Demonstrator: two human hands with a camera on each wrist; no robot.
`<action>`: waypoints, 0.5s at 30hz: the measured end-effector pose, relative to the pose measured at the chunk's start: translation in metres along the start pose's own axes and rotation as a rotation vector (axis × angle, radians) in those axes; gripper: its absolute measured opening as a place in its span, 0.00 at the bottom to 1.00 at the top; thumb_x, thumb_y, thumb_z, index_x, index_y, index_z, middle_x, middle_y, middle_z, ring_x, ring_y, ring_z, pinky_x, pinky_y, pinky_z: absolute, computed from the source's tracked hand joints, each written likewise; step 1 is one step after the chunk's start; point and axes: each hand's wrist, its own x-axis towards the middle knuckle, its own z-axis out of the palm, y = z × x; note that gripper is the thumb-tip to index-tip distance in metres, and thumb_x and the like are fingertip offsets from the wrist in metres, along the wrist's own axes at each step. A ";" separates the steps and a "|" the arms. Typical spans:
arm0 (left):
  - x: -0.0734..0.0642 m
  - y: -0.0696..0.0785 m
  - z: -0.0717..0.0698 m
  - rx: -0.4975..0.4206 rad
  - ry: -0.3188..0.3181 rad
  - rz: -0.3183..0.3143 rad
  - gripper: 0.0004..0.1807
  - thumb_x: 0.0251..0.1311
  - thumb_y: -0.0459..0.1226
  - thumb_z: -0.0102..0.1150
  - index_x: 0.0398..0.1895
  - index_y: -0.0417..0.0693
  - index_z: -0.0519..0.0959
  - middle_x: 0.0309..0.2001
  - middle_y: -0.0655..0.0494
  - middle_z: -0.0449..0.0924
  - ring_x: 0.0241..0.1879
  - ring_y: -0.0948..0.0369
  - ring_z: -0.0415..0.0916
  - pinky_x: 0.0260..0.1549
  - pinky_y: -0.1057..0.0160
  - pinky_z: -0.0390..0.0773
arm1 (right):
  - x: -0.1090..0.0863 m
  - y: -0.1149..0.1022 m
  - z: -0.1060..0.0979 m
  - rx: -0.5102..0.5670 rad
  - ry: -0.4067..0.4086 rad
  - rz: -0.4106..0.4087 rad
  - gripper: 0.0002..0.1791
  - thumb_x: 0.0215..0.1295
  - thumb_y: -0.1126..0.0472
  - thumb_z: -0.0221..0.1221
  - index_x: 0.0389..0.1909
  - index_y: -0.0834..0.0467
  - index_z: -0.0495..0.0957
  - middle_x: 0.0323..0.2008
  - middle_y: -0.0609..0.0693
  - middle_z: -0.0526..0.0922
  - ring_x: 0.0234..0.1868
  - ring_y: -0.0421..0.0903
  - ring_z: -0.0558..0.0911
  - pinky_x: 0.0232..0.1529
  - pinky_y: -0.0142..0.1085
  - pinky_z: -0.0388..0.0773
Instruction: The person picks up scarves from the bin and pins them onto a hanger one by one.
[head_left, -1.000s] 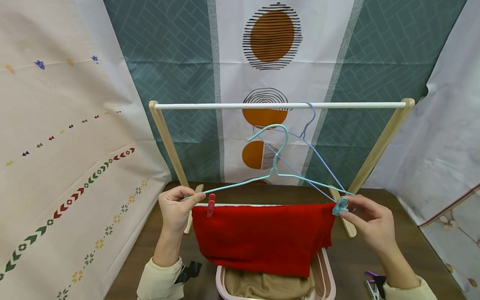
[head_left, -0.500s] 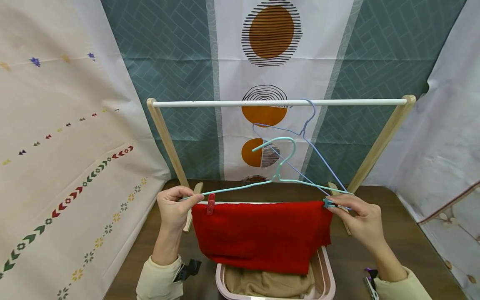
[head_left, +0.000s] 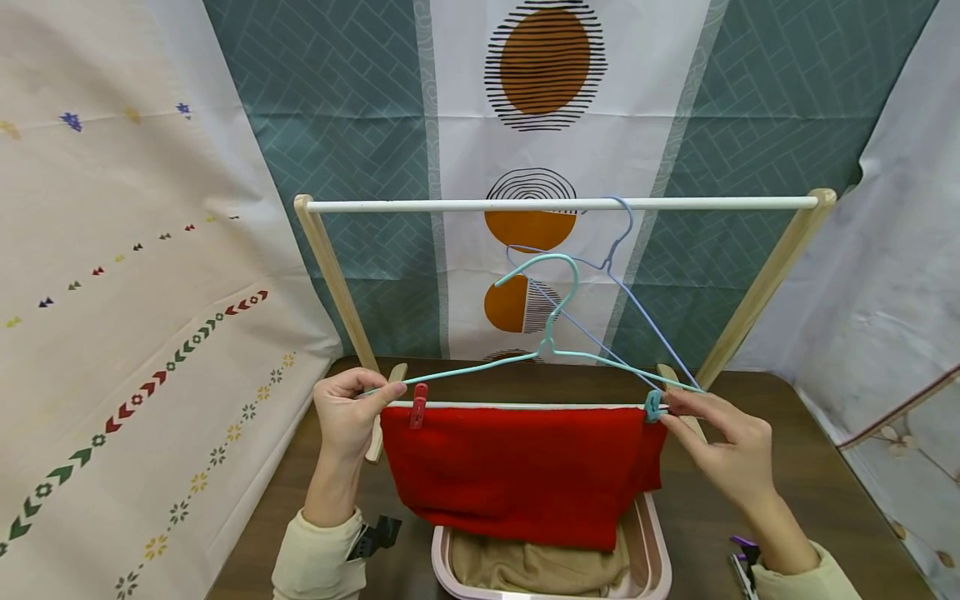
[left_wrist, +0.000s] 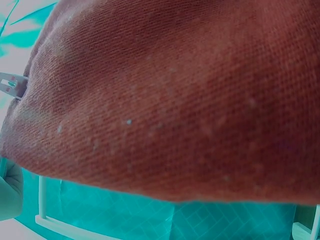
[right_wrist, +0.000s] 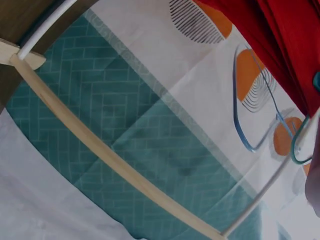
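A mint-green clothes hanger (head_left: 480, 365) is held up over the table with a folded red cloth (head_left: 517, 475) draped over its lower bar. My left hand (head_left: 351, 414) pinches the hanger's left corner between thumb and fingers. Beside it, a red clothespin (head_left: 418, 406) clips the cloth to the bar. At the cloth's right end sits a teal clothespin (head_left: 654, 407) on the bar, with the thumb and fingertips of my right hand (head_left: 723, 442) pinching it. In the left wrist view, the red cloth (left_wrist: 170, 105) fills most of the picture.
Behind the hanger stands a wooden rack with a white rail (head_left: 450, 206), on which a blue hanger (head_left: 641, 321) hangs. Below the cloth is a pink basket (head_left: 658, 550) holding beige cloth (head_left: 532, 567). More clothespins (head_left: 742, 567) lie on the table near my right wrist.
My right hand has moved left, bringing the teal clothespin from beside the hanger's right corner onto the bar and cloth edge. The hanger's hook tipped forward, then came back up.
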 end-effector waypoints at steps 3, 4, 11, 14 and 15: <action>0.000 0.000 0.000 0.001 0.000 0.000 0.09 0.38 0.18 0.65 0.16 0.39 0.81 0.17 0.56 0.78 0.09 0.65 0.47 0.07 0.68 0.49 | 0.012 -0.011 0.001 -0.045 0.113 -0.054 0.20 0.54 0.55 0.65 0.23 0.72 0.80 0.21 0.57 0.80 0.28 0.36 0.76 0.36 0.19 0.68; 0.000 0.000 0.000 0.002 0.001 0.000 0.10 0.38 0.18 0.65 0.16 0.39 0.81 0.17 0.56 0.78 0.09 0.65 0.48 0.07 0.68 0.49 | 0.015 -0.013 0.001 -0.069 0.133 -0.067 0.21 0.54 0.54 0.64 0.22 0.72 0.80 0.21 0.58 0.79 0.28 0.38 0.75 0.36 0.20 0.67; 0.000 0.002 0.000 0.019 0.003 -0.011 0.09 0.38 0.19 0.66 0.16 0.40 0.81 0.16 0.56 0.77 0.10 0.65 0.51 0.07 0.68 0.51 | 0.024 -0.001 -0.002 -0.081 -0.071 -0.047 0.24 0.60 0.49 0.58 0.28 0.71 0.81 0.26 0.59 0.80 0.32 0.37 0.75 0.35 0.20 0.66; 0.001 0.003 0.001 0.047 0.007 -0.046 0.09 0.39 0.23 0.68 0.16 0.43 0.81 0.15 0.58 0.76 0.10 0.65 0.53 0.08 0.69 0.53 | 0.022 0.009 -0.003 -0.038 -0.133 -0.034 0.17 0.58 0.54 0.60 0.25 0.67 0.82 0.23 0.53 0.81 0.25 0.33 0.72 0.27 0.20 0.65; 0.001 0.003 0.000 0.054 0.006 -0.057 0.09 0.39 0.23 0.68 0.16 0.45 0.81 0.15 0.58 0.76 0.10 0.65 0.53 0.09 0.69 0.54 | 0.021 0.011 -0.003 -0.021 -0.131 -0.036 0.15 0.58 0.56 0.61 0.24 0.66 0.82 0.22 0.51 0.81 0.22 0.33 0.71 0.24 0.20 0.63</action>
